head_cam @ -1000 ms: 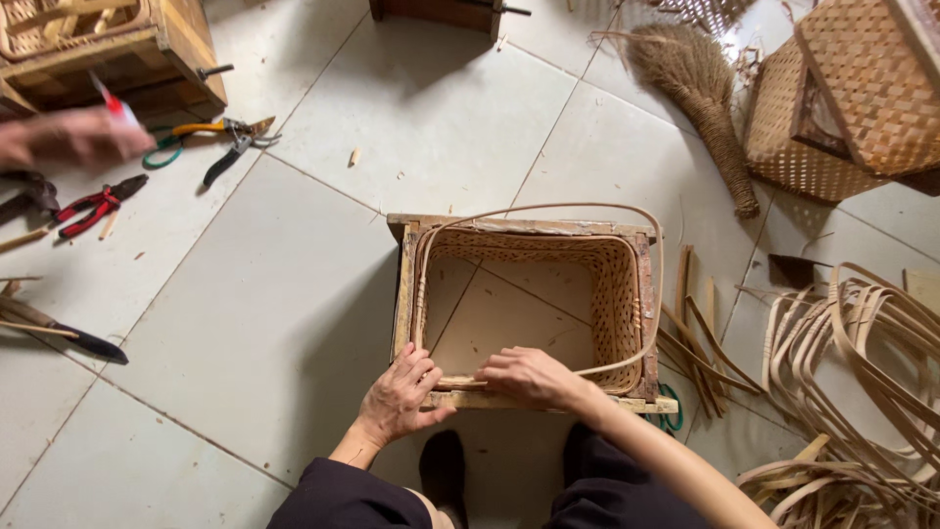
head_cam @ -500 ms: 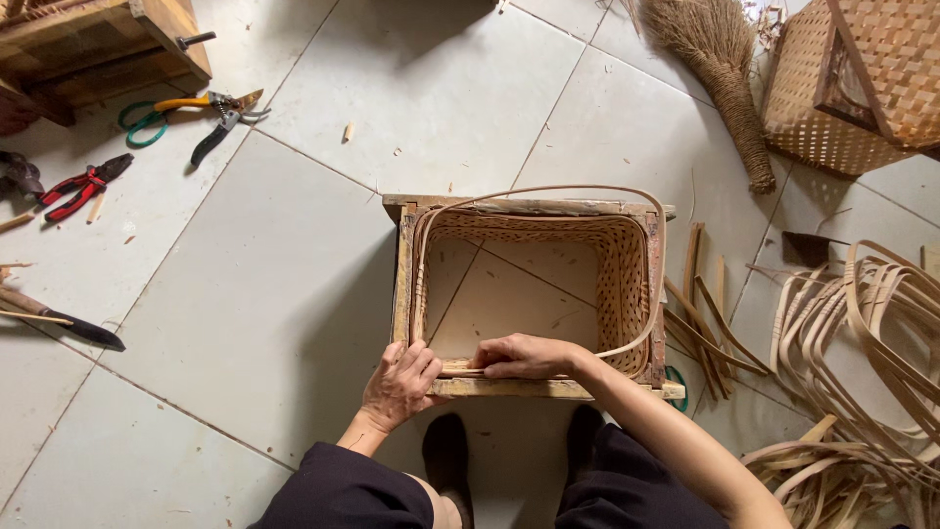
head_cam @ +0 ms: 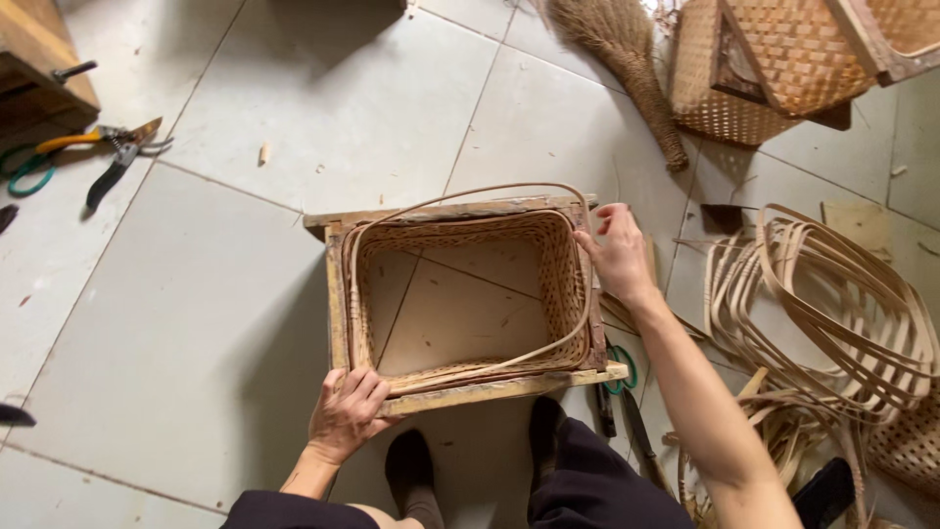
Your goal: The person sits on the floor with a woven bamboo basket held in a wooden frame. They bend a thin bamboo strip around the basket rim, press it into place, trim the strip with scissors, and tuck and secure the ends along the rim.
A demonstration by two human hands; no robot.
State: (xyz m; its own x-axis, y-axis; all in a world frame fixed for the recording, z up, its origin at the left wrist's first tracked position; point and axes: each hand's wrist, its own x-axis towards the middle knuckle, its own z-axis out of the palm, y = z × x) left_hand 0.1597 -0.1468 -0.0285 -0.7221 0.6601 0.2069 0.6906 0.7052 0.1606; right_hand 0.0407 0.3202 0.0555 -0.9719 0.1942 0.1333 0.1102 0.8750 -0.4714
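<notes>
A bottomless woven rattan basket wall sits inside a rectangular wooden frame on the tiled floor. A bent cane hoop lies along the basket's rim. My left hand grips the frame's near left corner. My right hand reaches to the far right corner, fingers pinching the cane hoop and rim there. My feet in dark socks rest just below the frame.
Coils of split cane strips lie to the right. A broom and woven baskets are at the top right. Pruning shears and pliers lie at the left near a wooden crate. Scissors rest beside the frame.
My right hand left the near edge of the frame and moved to its far right corner on the cane hoop. My left hand stayed at the near left corner.
</notes>
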